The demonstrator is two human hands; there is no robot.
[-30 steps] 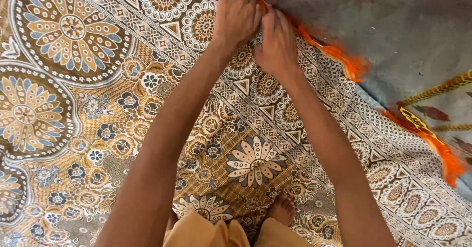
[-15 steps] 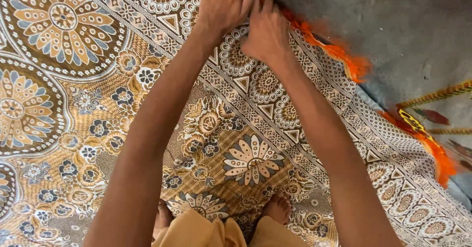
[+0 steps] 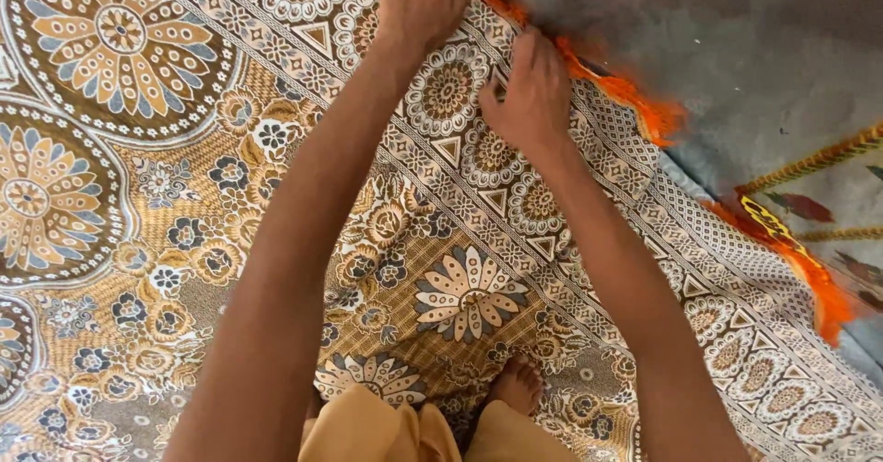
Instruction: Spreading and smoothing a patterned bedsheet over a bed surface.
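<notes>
A large woven cloth patterned with brown, cream and blue flower medallions lies spread flat over the floor, and its edge, trimmed with a bright orange fringe, runs diagonally from the top centre down to the right. Both hands work at that fringed edge. The right hand rests on the cloth's border band just inside the fringe, its fingers curled tight and pinching a fold of the cloth near the orange threads. The left hand sits on the same border, a little further up along the edge; its fingertips run out of view at the top, so I cannot tell whether they grip or merely press. Beyond the fringe lies bare grey floor. A bare foot stands on the cloth, well inside the edge, below the hands. From here the likely trouble is this: since the person's own weight pins the cloth, a pull on the edge could bunch the border into wrinkles rather than shift it, and a pinch on the loose orange threads alone could tear or tangle them.
</notes>
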